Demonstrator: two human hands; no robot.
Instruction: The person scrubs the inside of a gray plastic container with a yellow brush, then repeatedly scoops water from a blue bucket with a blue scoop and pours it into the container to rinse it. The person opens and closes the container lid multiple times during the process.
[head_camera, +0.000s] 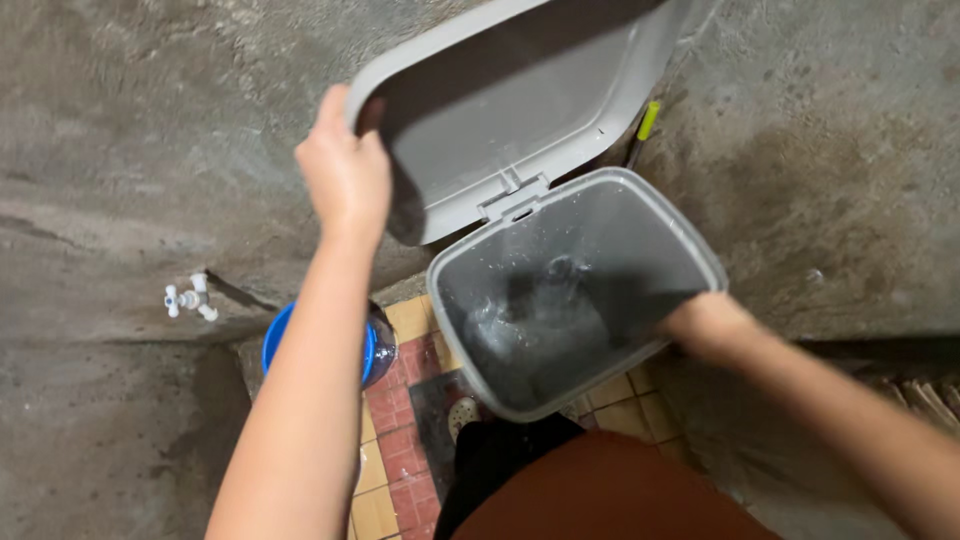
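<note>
A grey plastic bin (690, 235) stands on the tiled floor with its hinged lid (520, 90) swung up. My left hand (343, 170) grips the lid's front edge and holds it raised. My right hand (705, 322) rests on the bin's right rim, its fingers curled over the edge and hidden inside. Water (540, 320) wets the inside of the bin and pools at the bottom.
A white tap (190, 297) sticks out of the rough concrete wall at left. A blue bucket (275, 340) sits below it, partly behind my left forearm. A floor drain (463, 412) lies on the red and yellow tiles. A yellow-handled tool (648, 122) leans behind the bin.
</note>
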